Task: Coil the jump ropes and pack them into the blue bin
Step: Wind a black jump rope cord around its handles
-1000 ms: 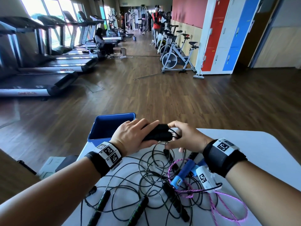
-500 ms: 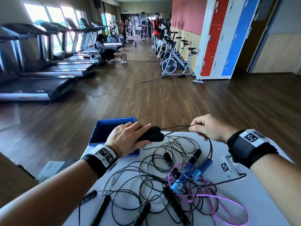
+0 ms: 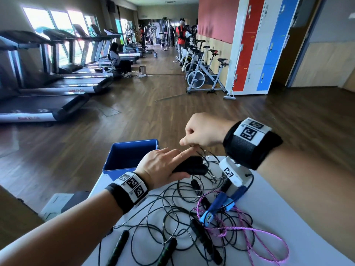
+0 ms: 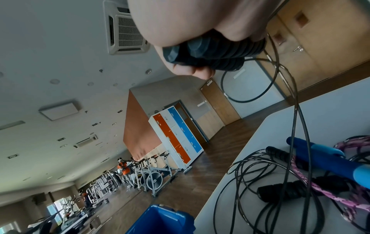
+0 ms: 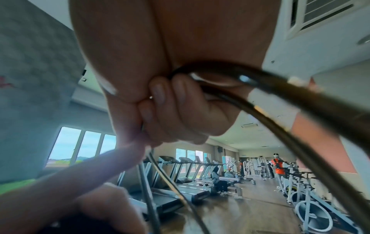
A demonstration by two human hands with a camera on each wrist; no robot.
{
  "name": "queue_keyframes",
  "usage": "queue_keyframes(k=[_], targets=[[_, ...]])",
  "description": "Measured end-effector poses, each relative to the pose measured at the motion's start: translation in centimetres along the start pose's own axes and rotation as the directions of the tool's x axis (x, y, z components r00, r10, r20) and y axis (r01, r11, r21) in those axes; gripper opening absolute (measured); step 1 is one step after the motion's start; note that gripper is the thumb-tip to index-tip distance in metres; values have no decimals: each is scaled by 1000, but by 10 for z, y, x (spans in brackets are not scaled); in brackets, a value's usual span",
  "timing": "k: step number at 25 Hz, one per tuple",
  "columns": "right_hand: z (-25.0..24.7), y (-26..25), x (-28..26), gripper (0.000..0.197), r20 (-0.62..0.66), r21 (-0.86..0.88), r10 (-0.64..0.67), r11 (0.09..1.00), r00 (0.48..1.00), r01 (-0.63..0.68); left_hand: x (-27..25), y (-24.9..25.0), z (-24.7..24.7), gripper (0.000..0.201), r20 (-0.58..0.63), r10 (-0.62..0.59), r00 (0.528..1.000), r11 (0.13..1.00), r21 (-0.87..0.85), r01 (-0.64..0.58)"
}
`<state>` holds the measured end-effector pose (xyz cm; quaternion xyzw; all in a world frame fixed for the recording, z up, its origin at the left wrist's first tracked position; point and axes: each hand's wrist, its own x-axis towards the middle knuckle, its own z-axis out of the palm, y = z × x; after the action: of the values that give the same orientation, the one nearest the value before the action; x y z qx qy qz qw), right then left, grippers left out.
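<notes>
Since half a second ago the right hand [image 3: 203, 129] has swung back in from the far right and now sits just above the left hand [image 3: 159, 167], and a new loop of black cord [image 3: 208, 164] has closed up beside the handles. The left hand's grip is closed around two black ribbed handles [image 3: 192, 167] held side by side, thumb underneath, while its forefinger points out straight and touches the cord right under the right hand. In the left wrist view the handles [image 4: 216, 53] show their end caps, and cord [image 4: 258, 93] hangs off them in a loop. The right hand's grip is a closed fist, pinching the black cord [image 5: 240, 88] between thumb and curled fingers [image 5: 160, 95]; the cord drops from the fist toward the handles.

The blue bin [image 3: 132, 156] stands open just left of the handles, at the edge of the white counter [image 3: 288, 217]. On the near side of the handles, a tangle of black jump ropes [image 3: 172, 217] lies spread on the counter, with loose black handles among it. A pink braided rope [image 3: 259, 235] with blue handles [image 3: 215, 208] lies on the tangle, nearer than the held handles and to their right.
</notes>
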<state>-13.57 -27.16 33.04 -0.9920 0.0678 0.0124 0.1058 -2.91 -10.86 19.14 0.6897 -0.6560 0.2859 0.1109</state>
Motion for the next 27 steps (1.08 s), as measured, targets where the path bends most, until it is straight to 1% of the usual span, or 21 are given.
queue_keyframes(k=[3,6,8,10,12,15,18,21,23,25,27], targets=[[7,-22,6,40,69,-26,14,1000,997,-12,1,-1,0,77,28,-2,1000,1000,-19,2],[10,-30,7,38,101,-10,27,1000,995,-26,-1,-1,1,82,80,-10,997,999,37,7],[10,-27,5,37,110,23,29,999,993,-32,-2,-1,0,83,114,-22,993,999,45,17],[7,-24,1,34,108,77,24,997,994,-32,-2,-3,-3,83,119,-22,993,1000,22,19],[2,-20,-2,31,85,121,21,992,996,-31,-1,-4,-4,90,122,-11,992,1000,20,8],[0,-26,-1,35,100,76,11,997,995,-19,3,-2,-3,96,162,-33,986,999,21,30],[2,-33,1,39,124,14,9,1000,992,-10,11,7,-5,91,177,-39,983,999,41,33],[2,-35,3,46,141,-4,-9,1000,990,10,20,13,-9,87,239,-108,965,994,32,103],[1,-31,4,48,143,29,-31,999,989,27,19,11,-11,83,200,-93,975,996,30,89],[-1,-21,2,44,118,88,-55,995,992,45,14,7,-13,75,187,-84,979,996,3,85],[-5,-3,-3,34,74,138,-80,988,994,69,6,3,-14,65,182,-76,980,996,-22,81]])
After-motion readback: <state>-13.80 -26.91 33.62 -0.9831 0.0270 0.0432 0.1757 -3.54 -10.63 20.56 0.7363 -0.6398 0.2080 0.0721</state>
